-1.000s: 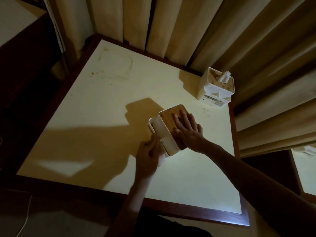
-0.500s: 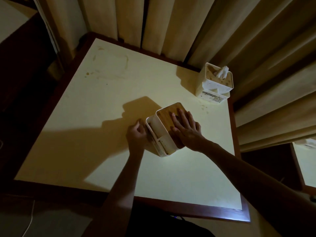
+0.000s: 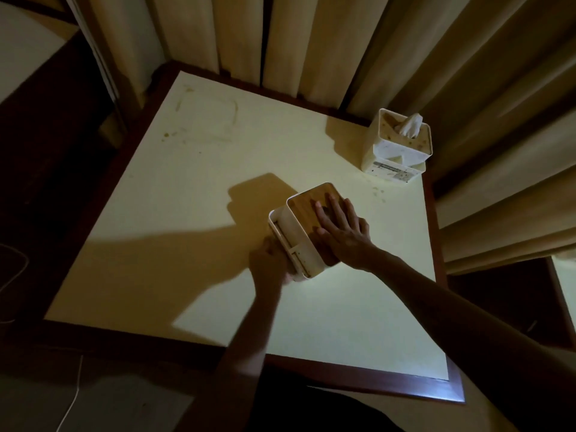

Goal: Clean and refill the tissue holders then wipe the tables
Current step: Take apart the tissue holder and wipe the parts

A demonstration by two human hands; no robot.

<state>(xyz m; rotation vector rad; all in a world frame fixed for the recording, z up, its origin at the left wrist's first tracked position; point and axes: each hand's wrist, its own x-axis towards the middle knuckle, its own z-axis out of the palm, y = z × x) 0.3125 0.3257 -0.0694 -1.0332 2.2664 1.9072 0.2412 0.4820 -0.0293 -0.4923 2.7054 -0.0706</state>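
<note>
A white tissue holder point(image 3: 297, 235) with a wooden lid point(image 3: 307, 202) stands in the middle of the cream table point(image 3: 174, 194). My right hand point(image 3: 341, 232) lies flat on the lid with straight fingers, pressing it down. At the holder's near left side my left hand point(image 3: 269, 263) is blurred, its fingers curled against the white wall; a pale wad, seemingly a cloth point(image 3: 290, 277), shows under them. A second, speckled white tissue holder point(image 3: 396, 151) with a tissue sticking up stands at the far right corner.
Brownish ring marks and spots point(image 3: 205, 120) stain the table's far left part. Beige curtains point(image 3: 311, 42) hang right behind the table. The table has a dark wooden rim point(image 3: 358, 374). A white cable point(image 3: 71, 397) lies on the floor at the lower left.
My left hand slid back along the holder's left wall, then returned to its near corner. The right hand stayed flat on the lid.
</note>
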